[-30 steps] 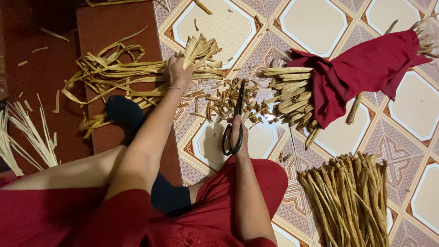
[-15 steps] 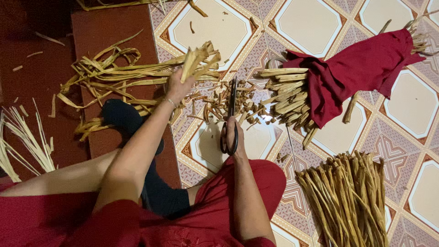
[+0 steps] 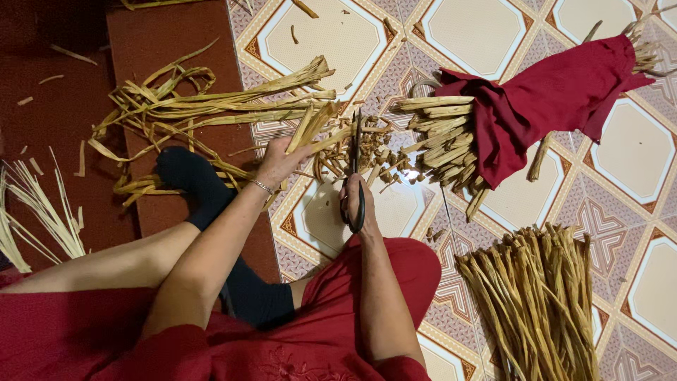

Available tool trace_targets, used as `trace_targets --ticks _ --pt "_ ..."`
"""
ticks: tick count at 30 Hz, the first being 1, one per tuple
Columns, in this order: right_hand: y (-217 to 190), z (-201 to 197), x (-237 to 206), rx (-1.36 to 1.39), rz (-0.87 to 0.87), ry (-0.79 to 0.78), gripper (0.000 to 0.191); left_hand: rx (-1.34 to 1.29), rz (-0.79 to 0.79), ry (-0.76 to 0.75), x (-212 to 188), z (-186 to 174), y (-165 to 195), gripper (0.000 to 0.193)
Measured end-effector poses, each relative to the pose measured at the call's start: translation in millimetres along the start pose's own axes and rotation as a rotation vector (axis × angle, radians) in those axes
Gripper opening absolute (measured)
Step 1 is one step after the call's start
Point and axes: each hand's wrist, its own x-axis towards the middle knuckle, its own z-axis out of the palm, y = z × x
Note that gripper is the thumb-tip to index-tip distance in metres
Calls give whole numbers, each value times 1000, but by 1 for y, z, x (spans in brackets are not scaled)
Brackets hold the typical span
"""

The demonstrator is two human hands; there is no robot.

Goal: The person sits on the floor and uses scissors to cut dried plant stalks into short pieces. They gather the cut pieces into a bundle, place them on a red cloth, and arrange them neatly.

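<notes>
left hand (image 3: 278,161): closed around a few tan dried strips (image 3: 314,127), holding them up off the floor at a slant, their far ends crossing toward the blades; a thin bracelet (image 3: 262,187) sits on the wrist.
right hand (image 3: 358,201): fingers gripping the black handles of the scissors (image 3: 356,173), which point away from the body with the blades reaching into the strips just beside the left hand.
cut pieces (image 3: 367,159): a scatter of short tan bits on the patterned floor tiles (image 3: 338,35), around and beyond the scissor blades.
long strip pile (image 3: 183,113): loose curling strips lying across the edge of the dark red mat (image 3: 169,42), left of the hands.
wrapped bundle (image 3: 444,137): thick tan sticks with a red cloth (image 3: 550,92) around them, right of the cut pieces, ends near them.
lower bundle (image 3: 543,303): thin tan stalks lying side by side on the tiles, well apart from the hands.
pale stalks (image 3: 35,212): at the left edge on the mat.
foot: a black sock (image 3: 187,176) rests just beside the long strip pile.
</notes>
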Motion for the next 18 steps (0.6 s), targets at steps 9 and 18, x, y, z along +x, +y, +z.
trace_targets --ticks 9,18 --pt "21 0 11 16 -91 30 48 -69 3 -33 -6 -1 11 20" --pt "-1 3 -8 -282 -90 115 67 -86 -60 -41 -15 -5 20 22"
